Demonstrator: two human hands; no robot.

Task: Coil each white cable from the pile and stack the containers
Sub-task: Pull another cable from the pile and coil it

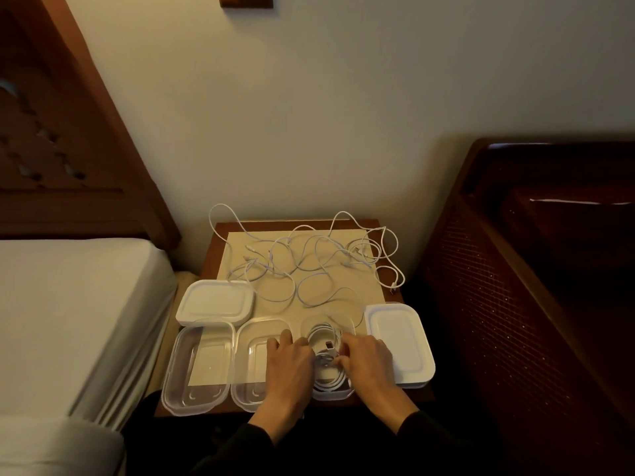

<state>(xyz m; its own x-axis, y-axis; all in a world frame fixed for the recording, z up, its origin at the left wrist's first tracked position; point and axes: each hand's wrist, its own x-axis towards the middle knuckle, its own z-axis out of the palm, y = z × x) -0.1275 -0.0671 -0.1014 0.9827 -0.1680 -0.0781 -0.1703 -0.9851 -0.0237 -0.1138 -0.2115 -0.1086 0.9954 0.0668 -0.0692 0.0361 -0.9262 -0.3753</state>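
A small wooden bedside table [395,223] stands against a pale wall between a bed [68,304] and dark furniture, with a pile of loose white cables [309,262] tangled across its far half. Along the near edge sit three clear containers: two empty [197,367] [256,355], and a third [330,359] holding a coiled white cable [326,372]. My left hand [288,369] and right hand [369,362] curl round that coil from either side, while white lids [214,300] [400,341] lie flanking them.

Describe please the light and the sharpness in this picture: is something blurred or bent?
Head view: dim, warm light; the right side is nearly black. The hands, left hand and right hand, look slightly soft. The wide lens bends the edges. No strong glare on the clear containers.
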